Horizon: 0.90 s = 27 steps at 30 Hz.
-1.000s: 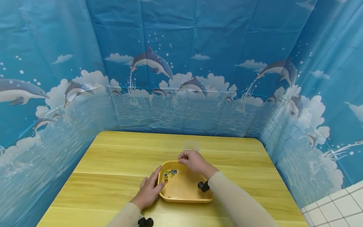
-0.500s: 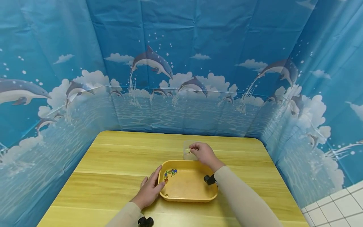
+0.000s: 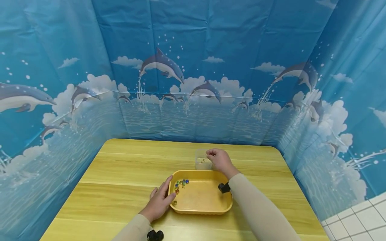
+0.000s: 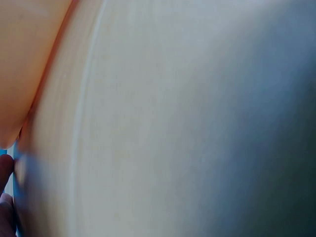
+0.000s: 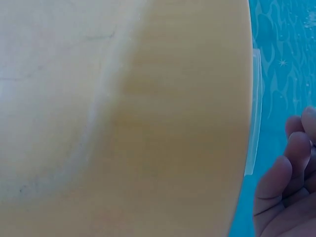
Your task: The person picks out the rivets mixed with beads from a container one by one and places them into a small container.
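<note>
A yellow plastic tray (image 3: 201, 212) lies on the table with several coloured glass marbles (image 3: 181, 182) clustered at its left end. One brownish marble (image 3: 175, 203) lies apart near the front left corner. My left hand (image 3: 157, 202) rests against the tray's left side, fingers extended and thumb at the rim. Behind the tray stands a clear plastic container (image 3: 199, 165) with a few tiny specks of colour in it, too small to identify. My right hand (image 3: 221, 161) is at the container's right side, fingers loosely bent. In the right wrist view no object shows between those fingers (image 5: 272, 178).
The wooden table (image 3: 120, 174) has rounded far corners. Blue dolphin-print curtains (image 3: 193, 124) hang behind it and on both sides. White tiles (image 3: 362, 217) show at the lower right. A black camera mount (image 3: 223, 187) on the right wrist hangs over the tray.
From above the tray's back rim, my right hand has moved back and right to the container. The brownish marble has rolled along the tray's front left corner. My left hand stays put.
</note>
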Motion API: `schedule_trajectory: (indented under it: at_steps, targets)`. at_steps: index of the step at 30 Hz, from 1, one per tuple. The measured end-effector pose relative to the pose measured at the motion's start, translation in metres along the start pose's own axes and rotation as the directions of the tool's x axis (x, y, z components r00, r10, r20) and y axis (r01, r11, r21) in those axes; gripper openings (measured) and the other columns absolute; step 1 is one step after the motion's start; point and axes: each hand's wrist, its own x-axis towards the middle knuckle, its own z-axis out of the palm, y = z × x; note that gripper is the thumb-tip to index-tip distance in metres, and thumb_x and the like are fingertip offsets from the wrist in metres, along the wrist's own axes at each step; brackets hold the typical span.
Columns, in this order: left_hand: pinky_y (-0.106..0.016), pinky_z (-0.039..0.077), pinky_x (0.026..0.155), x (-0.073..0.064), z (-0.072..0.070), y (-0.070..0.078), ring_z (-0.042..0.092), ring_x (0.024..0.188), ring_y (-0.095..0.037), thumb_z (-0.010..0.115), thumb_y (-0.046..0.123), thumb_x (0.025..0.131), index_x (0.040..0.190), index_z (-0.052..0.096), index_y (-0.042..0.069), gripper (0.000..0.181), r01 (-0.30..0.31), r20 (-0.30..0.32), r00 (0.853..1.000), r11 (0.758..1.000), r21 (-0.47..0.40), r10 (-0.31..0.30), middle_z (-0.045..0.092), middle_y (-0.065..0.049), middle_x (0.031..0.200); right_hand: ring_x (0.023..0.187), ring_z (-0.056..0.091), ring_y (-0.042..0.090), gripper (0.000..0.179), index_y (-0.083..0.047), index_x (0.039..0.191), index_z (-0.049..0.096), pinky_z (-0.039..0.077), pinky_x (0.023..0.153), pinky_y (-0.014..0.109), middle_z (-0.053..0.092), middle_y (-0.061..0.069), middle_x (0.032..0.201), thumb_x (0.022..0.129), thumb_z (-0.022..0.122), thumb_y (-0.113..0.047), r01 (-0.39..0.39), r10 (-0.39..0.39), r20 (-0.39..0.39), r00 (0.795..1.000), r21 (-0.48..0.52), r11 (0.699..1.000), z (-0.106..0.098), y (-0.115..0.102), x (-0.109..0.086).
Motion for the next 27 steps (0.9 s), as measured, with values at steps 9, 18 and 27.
schedule_trajectory:
  at_steps: [9, 18, 27]
  targets:
    - [-0.068, -0.001, 0.124, 0.001, 0.002, -0.003, 0.028, 0.16, -0.039, 0.054, 0.034, 0.11, 0.17, 0.021, 0.024, 0.07, -0.009, 0.002, 1.0, 1.0, 0.002, 0.009, 0.034, -0.01, 0.172, 0.118, 0.065, 0.027, 0.039, -0.008, 0.147, 0.061, 0.056, 0.1, 0.045, 0.069, 0.01, 0.131, 0.111, 0.057, -0.022, -0.043, 0.042, 0.002, 0.999, 0.017, 0.999, -0.003, 0.001, 0.004]
    - [-0.067, -0.001, 0.125, 0.002, 0.001, -0.004, 0.027, 0.161, -0.039, 0.053, 0.036, 0.11, 0.171, 0.019, 0.028, 0.07, -0.004, 0.013, 1.0, 1.0, 0.007, 0.004, 0.033, -0.011, 0.172, 0.115, 0.067, 0.028, 0.035, -0.01, 0.142, 0.066, 0.059, 0.096, 0.046, 0.072, 0.008, 0.13, 0.11, 0.058, -0.023, 0.058, -0.06, -0.015, 0.998, -0.069, 0.996, 0.002, -0.008, -0.005]
    - [-0.067, -0.001, 0.125, 0.003, 0.0, -0.005, 0.029, 0.16, -0.038, 0.054, 0.033, 0.11, 0.171, 0.02, 0.024, 0.07, -0.002, 0.0, 1.0, 1.0, 0.012, 0.002, 0.033, -0.011, 0.172, 0.112, 0.068, 0.024, 0.029, -0.012, 0.131, 0.075, 0.06, 0.093, 0.042, 0.074, 0.003, 0.129, 0.106, 0.065, -0.021, 0.192, -0.177, 0.208, 0.962, -0.057, 0.98, 0.032, -0.026, -0.028]
